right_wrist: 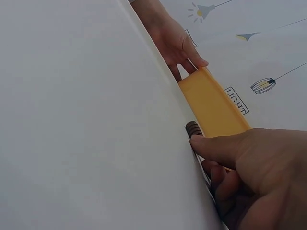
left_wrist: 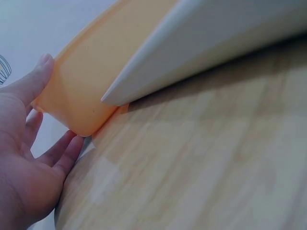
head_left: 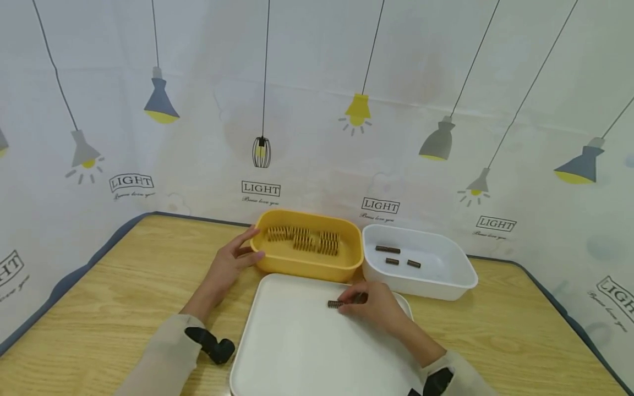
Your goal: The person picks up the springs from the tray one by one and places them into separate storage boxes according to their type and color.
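My right hand (head_left: 373, 302) pinches a small dark coil spring (head_left: 334, 304) between thumb and fingertips, just over the far part of a white tray (head_left: 307, 341). One end of that spring sticks out past the thumb in the right wrist view. At the left end of a yellow box (head_left: 307, 269), my left hand (head_left: 229, 268) touches the wall with its thumb and spread, nearly straight fingers. Inside the yellow box lie several brass-coloured coil springs (head_left: 303, 239), lined up in groups.
Against the yellow box's right side stands a white box (head_left: 421, 283) with dark springs (head_left: 388, 249) lying apart in it. The tray sits in front of both boxes on the wooden table (head_left: 515, 330). A lamp-printed cloth (head_left: 317, 110) hangs behind.
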`<state>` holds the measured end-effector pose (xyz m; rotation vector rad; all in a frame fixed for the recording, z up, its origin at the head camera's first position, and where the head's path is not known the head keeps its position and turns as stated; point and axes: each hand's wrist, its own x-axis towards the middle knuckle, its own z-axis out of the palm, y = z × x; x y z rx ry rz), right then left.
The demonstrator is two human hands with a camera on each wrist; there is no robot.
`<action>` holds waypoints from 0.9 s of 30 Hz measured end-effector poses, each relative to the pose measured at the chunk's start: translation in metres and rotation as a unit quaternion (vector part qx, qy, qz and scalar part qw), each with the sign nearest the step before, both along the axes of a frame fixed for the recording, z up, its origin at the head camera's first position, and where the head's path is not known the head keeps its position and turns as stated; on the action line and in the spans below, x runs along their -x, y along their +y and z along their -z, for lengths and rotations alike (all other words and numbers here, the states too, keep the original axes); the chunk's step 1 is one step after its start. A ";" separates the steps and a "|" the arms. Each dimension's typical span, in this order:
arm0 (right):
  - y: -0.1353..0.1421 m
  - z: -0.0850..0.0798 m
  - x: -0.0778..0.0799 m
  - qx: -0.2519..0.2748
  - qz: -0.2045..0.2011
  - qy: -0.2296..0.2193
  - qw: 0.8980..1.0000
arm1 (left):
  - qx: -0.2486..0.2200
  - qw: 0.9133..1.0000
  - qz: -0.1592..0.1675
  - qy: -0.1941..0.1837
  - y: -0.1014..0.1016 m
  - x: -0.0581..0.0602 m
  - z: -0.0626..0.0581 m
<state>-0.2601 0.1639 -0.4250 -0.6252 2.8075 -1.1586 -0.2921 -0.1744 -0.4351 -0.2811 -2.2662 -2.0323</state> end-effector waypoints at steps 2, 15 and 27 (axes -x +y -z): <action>0.002 -0.001 0.001 -0.007 -0.011 -0.008 1.000 | 0.002 1.000 0.000 0.000 0.000 0.000 0.000; -0.001 -0.004 -0.002 -0.010 -0.042 -0.014 0.999 | -0.001 1.000 -0.002 -0.001 0.001 -0.001 -0.001; -0.001 -0.003 -0.002 -0.004 -0.064 -0.004 0.998 | -0.005 1.000 -0.002 -0.004 0.001 -0.001 -0.002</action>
